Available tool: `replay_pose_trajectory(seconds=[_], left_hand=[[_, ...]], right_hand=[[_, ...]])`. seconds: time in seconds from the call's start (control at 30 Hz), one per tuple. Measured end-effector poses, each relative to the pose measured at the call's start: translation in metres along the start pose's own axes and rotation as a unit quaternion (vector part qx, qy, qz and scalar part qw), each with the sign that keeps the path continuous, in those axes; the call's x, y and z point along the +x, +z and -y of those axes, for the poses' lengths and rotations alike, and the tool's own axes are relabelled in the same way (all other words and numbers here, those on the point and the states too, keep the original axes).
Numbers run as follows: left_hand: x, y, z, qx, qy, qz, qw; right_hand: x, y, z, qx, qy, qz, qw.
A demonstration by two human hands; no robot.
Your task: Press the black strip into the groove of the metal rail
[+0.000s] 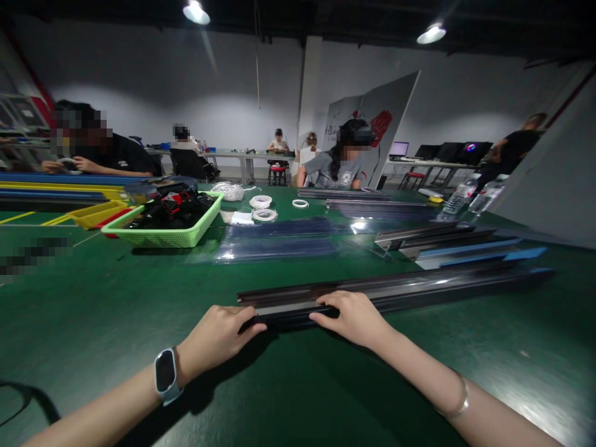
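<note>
A long dark profile strip (288, 320) with a pale inner face lies lengthwise across the green table in front of me. My left hand (228, 329) grips its left end, thumb along the near edge and fingers over the far side. Further along to the right, my right hand (349, 316) is closed around the same strip, thumb on the near side. The strip runs on past this hand to the right. Just behind it, another dark profile (274, 295) lies nearly parallel; where the two meet beyond my right hand I cannot tell.
A green basket (186, 236) with black and red items stands at the back left. Clear plastic sleeves (279, 248), tape rolls (264, 215), more profiles (442, 239) and water bottles (459, 197) lie or stand beyond. A person (338, 161) sits across the green table (139, 285).
</note>
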State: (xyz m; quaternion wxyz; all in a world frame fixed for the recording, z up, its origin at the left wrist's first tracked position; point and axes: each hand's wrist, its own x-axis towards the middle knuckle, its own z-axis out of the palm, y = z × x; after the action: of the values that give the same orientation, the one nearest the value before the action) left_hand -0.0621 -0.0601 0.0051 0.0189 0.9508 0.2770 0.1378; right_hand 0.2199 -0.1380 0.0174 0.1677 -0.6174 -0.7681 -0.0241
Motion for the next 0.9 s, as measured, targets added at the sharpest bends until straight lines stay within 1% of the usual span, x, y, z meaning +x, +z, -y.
replay_pose_trajectory(seconds=[0.17,0.27,0.33,0.47,0.57,0.7,0.8,0.9], left_hand=[[-0.003,0.004,-0.001,-0.021,0.008,-0.044,0.999],[-0.005,0.009,-0.002,-0.025,-0.003,-0.078,0.997],[-0.005,0.012,-0.002,-0.028,-0.014,-0.098,0.995],[-0.004,0.014,-0.001,-0.053,-0.011,-0.105,0.993],[-0.003,0.014,0.000,-0.063,-0.009,-0.107,0.992],[-0.003,0.014,-0.001,-0.069,-0.007,-0.113,0.991],[-0.003,0.014,-0.001,-0.060,-0.008,-0.123,0.991],[-0.003,0.011,0.000,-0.028,-0.003,-0.127,0.991]], right_hand=[[-0.001,0.000,0.003,-0.005,-0.003,-0.010,1.000],[-0.001,0.000,0.003,-0.012,-0.009,-0.010,1.000],[-0.001,-0.001,0.004,-0.022,-0.017,0.000,1.000],[0.002,-0.005,0.012,-0.034,-0.060,0.035,0.997],[0.015,-0.007,0.025,-0.043,-0.096,0.072,0.992],[0.044,-0.006,0.049,-0.022,-0.153,0.110,0.982],[0.063,0.001,0.062,0.004,-0.187,0.124,0.974],[0.069,0.011,0.065,0.040,-0.210,0.142,0.966]])
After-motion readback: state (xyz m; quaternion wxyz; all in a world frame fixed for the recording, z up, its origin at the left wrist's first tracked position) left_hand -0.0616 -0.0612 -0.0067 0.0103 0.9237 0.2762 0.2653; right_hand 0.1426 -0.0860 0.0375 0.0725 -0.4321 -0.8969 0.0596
